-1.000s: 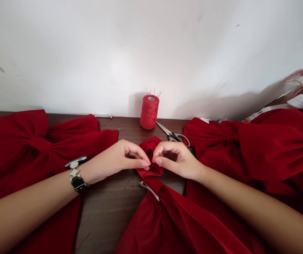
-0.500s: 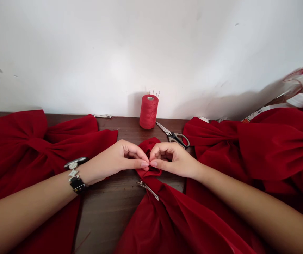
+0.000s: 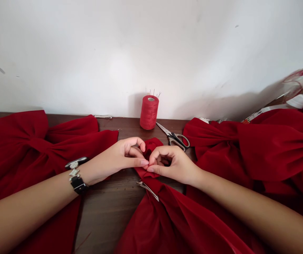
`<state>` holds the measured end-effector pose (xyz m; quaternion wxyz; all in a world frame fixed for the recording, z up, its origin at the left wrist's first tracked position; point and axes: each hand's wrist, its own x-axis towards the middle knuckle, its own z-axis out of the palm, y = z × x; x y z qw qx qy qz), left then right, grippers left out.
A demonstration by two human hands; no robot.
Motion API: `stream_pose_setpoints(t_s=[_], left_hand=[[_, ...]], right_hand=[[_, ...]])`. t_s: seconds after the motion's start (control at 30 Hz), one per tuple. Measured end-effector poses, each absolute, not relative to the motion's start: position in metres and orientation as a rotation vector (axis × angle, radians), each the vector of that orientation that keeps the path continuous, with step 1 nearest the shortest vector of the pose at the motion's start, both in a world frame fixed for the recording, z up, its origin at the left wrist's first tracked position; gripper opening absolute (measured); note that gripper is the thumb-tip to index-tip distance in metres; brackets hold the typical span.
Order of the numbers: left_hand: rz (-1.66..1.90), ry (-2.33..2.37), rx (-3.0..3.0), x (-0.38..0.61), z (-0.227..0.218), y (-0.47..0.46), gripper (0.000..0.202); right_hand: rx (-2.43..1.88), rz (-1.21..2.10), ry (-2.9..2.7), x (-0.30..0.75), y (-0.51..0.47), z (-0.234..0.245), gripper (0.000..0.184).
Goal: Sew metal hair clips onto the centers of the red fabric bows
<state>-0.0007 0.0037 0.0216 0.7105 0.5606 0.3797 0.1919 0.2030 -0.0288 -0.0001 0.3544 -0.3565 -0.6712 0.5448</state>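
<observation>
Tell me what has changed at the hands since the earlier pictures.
The right hand has moved down and inward along the gathered red fabric, its fingertips closing toward the left thumb. The left hand has raised its index finger. Both still pinch the fabric. The thread spool, scissors and metal clip stayed put.
</observation>
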Motion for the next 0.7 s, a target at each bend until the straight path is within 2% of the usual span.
stream_pose_setpoints(t_s=[0.3, 0.57, 0.7], left_hand=[[0.383, 0.836, 1.3, -0.0025, 0.0229, 0.004, 0.02], [0.355, 0.833, 1.309, -0.0022, 0.0253, 0.0054, 0.015], [0.427, 0.819, 1.226, -0.0031, 0.023, 0.0033, 0.023]], right_hand=[[-0.863, 1.524, -1.73, 0.2042, -0.0262, 0.0054, 0.014], [-0.859, 1.473, -1.733, 0.2053, -0.0248, 0.0038, 0.01], [-0.826, 1.382, -1.78, 0.2054, -0.0249, 0.0057, 0.011]])
